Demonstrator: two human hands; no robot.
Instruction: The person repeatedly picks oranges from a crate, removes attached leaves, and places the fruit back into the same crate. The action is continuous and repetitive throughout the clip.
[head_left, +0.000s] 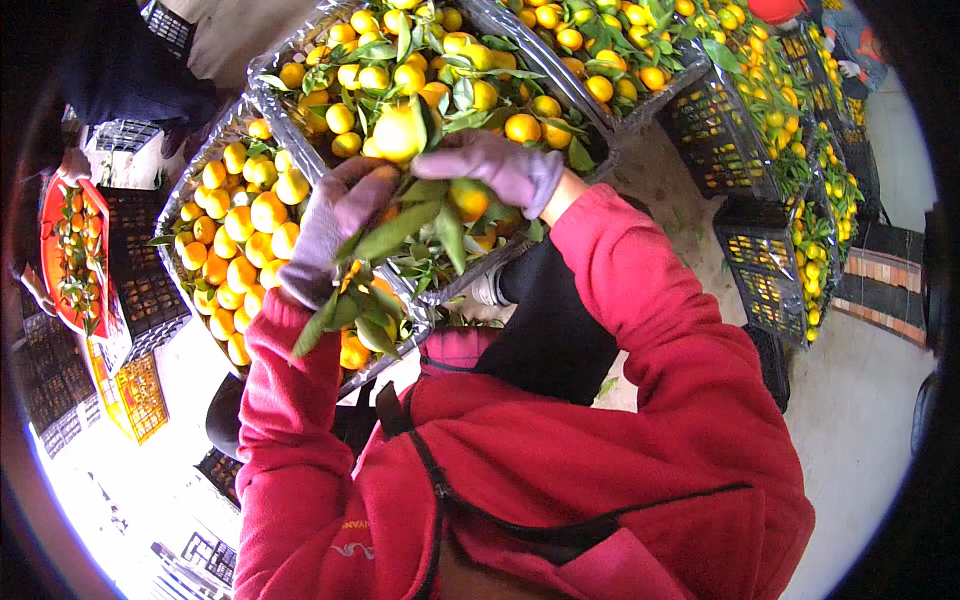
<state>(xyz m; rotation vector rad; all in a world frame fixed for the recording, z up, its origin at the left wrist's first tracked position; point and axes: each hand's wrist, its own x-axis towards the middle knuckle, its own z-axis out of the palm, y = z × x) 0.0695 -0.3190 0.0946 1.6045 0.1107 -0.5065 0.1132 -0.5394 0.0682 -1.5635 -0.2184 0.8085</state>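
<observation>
In a purple-grey glove, my left hand (337, 217) closes around leafy citrus stems, with green leaves (401, 229) trailing below its fingers. My right hand (491, 169), gloved alike, reaches in from the right with fingers stretched toward the left fingertips; what its palm holds is hidden. A brightly lit mandarin (397, 135) lies just beyond the fingertips of both hands. Under the right hand another mandarin (469, 199) shows among leaves. Beyond the hands is a plastic-lined crate (289, 139) of leafy mandarins; a lined crate of mostly leafless mandarins (240, 225) stands at left.
More filled crates (757, 255) stand at right. At far left a person's gloved hands hold a red basket (51, 232) of mandarins, near a yellow crate (142, 397) and black crates (56, 360). Another person (859, 49) is at top right. My knee (555, 322) is beside the near crate.
</observation>
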